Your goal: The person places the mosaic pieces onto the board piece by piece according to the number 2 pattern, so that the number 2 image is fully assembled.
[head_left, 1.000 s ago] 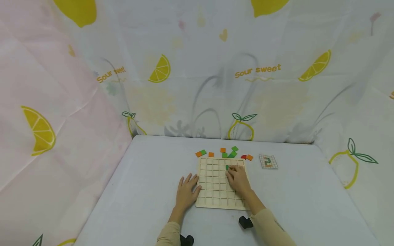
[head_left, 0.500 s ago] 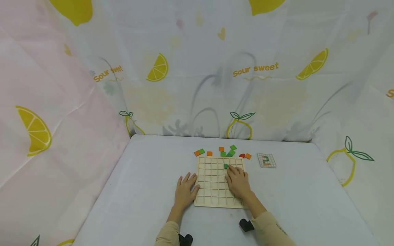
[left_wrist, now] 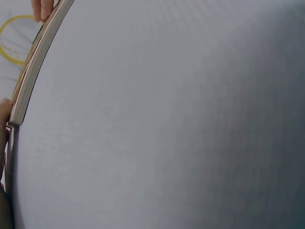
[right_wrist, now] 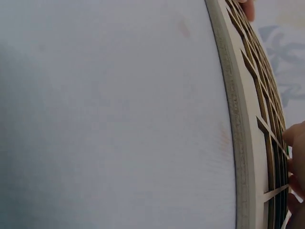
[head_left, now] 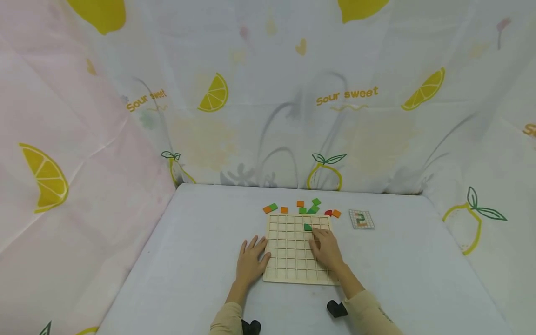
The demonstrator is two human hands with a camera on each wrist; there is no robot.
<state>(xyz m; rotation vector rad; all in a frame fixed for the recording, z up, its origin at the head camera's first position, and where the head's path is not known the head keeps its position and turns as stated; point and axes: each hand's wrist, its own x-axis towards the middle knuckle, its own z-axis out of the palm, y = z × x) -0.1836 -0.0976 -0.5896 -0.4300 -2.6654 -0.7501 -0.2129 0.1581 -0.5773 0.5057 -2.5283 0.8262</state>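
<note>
A pale wooden grid board (head_left: 289,258) lies flat on the white table in the head view. One green piece with a rounded corner (head_left: 307,227) sits in a cell of its second row from the far edge. My right hand (head_left: 328,249) is over the board's right side, fingertips right beside that piece; its fingers (right_wrist: 296,138) also show at the edge of the right wrist view. My left hand (head_left: 250,263) lies with spread fingers on the table, its fingertips and thumb at the board's left edge (left_wrist: 40,52).
Behind the board lie loose orange tiles (head_left: 300,204), green tiles (head_left: 316,202) and a red rounded piece (head_left: 328,212). To the right is a small pattern card (head_left: 362,219). Black devices (head_left: 336,308) are at both wrists. A printed cloth (head_left: 259,139) hangs behind the table.
The right fingers have slid slightly right off the green piece, so more of it shows in its cell. My left hand stays at the board's edge. The head view has shifted slightly.
</note>
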